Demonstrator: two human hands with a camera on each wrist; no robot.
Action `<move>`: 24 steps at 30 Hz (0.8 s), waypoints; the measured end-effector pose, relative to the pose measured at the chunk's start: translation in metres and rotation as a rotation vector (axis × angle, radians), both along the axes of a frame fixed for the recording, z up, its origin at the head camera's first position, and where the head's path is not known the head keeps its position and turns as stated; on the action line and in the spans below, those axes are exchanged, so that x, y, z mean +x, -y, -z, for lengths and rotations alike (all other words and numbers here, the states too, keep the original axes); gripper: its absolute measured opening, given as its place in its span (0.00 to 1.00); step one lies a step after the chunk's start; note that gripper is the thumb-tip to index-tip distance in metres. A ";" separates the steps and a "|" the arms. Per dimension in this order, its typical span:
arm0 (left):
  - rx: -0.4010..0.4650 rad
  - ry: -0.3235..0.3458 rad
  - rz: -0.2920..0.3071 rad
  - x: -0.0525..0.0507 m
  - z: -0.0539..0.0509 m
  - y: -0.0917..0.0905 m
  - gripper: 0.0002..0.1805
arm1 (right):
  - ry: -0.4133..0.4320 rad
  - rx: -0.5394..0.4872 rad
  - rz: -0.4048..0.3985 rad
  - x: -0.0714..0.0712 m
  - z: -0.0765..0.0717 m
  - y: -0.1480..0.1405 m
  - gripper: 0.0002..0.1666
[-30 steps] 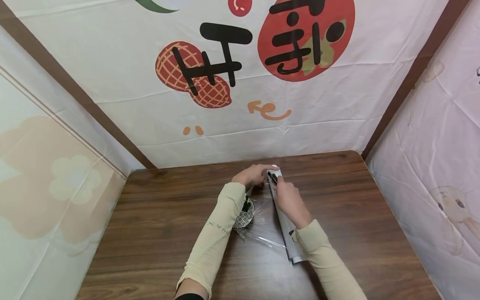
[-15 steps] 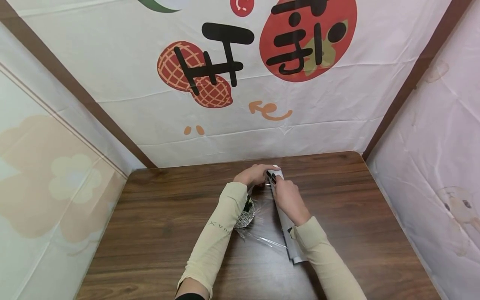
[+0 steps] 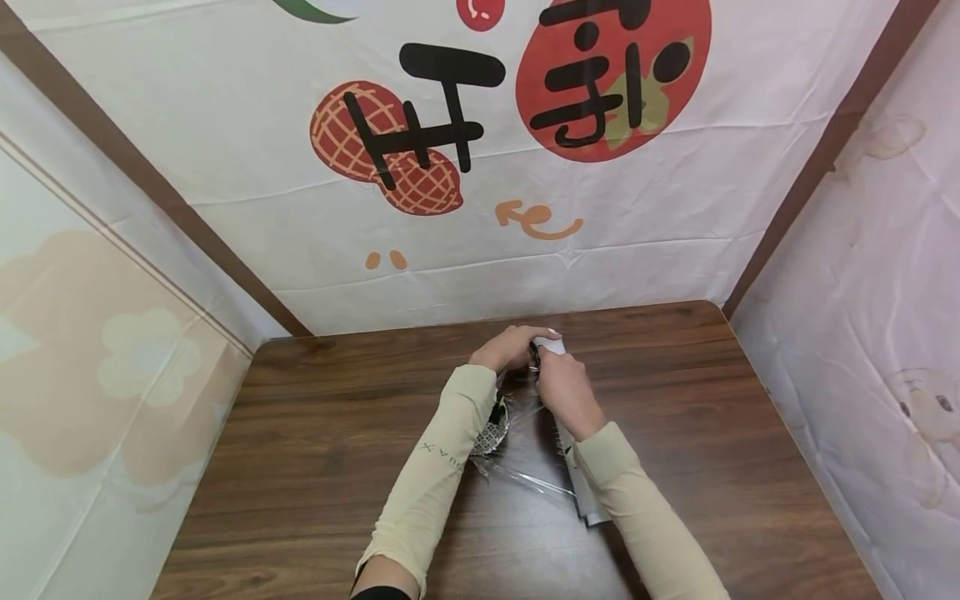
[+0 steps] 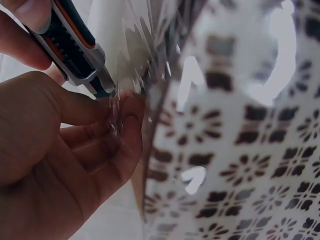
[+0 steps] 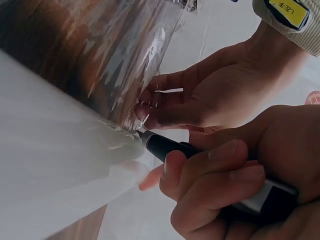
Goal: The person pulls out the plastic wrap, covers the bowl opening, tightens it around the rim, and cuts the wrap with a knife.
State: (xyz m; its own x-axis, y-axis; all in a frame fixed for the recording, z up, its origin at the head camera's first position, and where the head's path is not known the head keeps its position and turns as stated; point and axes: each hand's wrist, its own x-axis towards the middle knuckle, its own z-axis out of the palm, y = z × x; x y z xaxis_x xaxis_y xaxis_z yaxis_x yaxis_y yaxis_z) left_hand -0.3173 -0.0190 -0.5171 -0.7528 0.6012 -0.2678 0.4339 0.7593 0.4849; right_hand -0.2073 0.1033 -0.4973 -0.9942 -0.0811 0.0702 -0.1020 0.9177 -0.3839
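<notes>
My left hand (image 3: 513, 346) pinches the edge of a sheet of clear cling film (image 5: 130, 75), one finger reaching over the far end of a long white cling film roll or box (image 3: 588, 500). In my right hand (image 3: 568, 392) is a dark utility knife (image 4: 72, 42) with grey and orange trim. Its tip is at the film, beside the left fingers and the white roll or box. Under the film, next to my left forearm, stands a bowl (image 3: 492, 437) with a dark-and-white pattern (image 4: 240, 160). The forearm partly hides it, and what lies inside is unclear.
Everything rests on a brown wood-grain table (image 3: 322, 467). A printed white cloth (image 3: 247, 167) hangs behind its far edge, and more cloth hangs at both sides. The stretched film spans from the bowl to the white roll or box.
My right hand has shifted slightly left and away from me, closer to the left hand, and now mostly hides the knife in the head view. The left hand stays almost still.
</notes>
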 end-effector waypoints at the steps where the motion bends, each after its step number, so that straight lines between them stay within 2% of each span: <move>1: -0.004 0.002 -0.001 -0.001 0.000 0.000 0.39 | 0.003 0.006 -0.001 0.000 -0.001 0.000 0.17; 6: -0.007 -0.007 0.009 -0.004 0.003 0.001 0.43 | 0.024 0.014 0.000 0.001 -0.004 0.001 0.14; 12: 0.014 -0.028 -0.003 -0.004 0.006 0.003 0.42 | 0.044 0.013 -0.030 0.014 -0.007 -0.002 0.11; 18: 0.006 -0.045 0.024 -0.003 0.006 0.001 0.41 | 0.086 0.027 -0.014 0.026 -0.012 -0.010 0.17; 24: -0.013 -0.032 0.044 -0.006 0.005 -0.001 0.37 | 0.043 0.012 -0.003 0.027 -0.011 -0.013 0.14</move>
